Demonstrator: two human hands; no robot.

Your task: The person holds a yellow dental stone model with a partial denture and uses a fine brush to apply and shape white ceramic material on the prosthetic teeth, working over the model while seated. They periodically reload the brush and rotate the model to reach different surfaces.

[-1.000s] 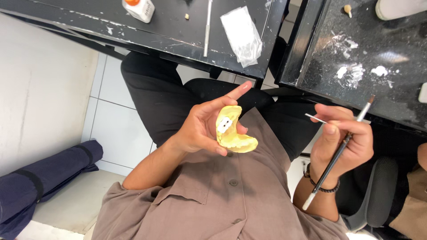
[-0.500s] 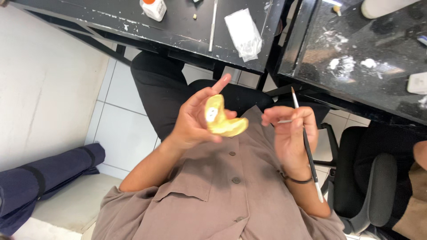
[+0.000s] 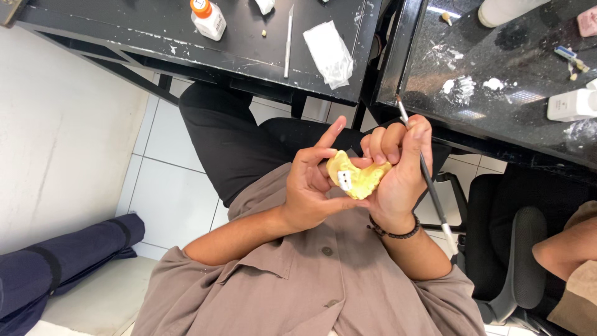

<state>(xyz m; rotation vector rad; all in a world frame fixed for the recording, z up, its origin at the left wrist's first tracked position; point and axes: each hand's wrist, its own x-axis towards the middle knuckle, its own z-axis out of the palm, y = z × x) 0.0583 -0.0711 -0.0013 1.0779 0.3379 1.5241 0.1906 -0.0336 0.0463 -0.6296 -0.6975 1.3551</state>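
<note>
Here, left hand (image 3: 311, 193) clamped on yellow dental cast (image 3: 357, 177), held above lap, clear of black surface (image 3: 155, 31). Right hand (image 3: 398, 168) touching cast's far side, grip closed round thin brush (image 3: 429, 180). Orange-capped bottle (image 3: 208, 17) near surface's front edge; crumpled plastic bag (image 3: 329, 53) beside it.

Black speckled workbench (image 3: 155, 25) along top edge, white splatter on it. Small white bottle with orange cap (image 3: 208, 18) near its left end. Thin grey metal blade tool (image 3: 288, 40) lies mid-bench, crumpled clear plastic bag (image 3: 329, 53) just beside it at the front edge. Second glossy black counter (image 3: 510, 118) to the right: white plaster smears (image 3: 463, 87), white rectangular container (image 3: 572, 106) at right edge. Black office chair (image 3: 516, 261) lower right. Dark blue rolled bag (image 3: 56, 261) on floor, lower left.
</note>
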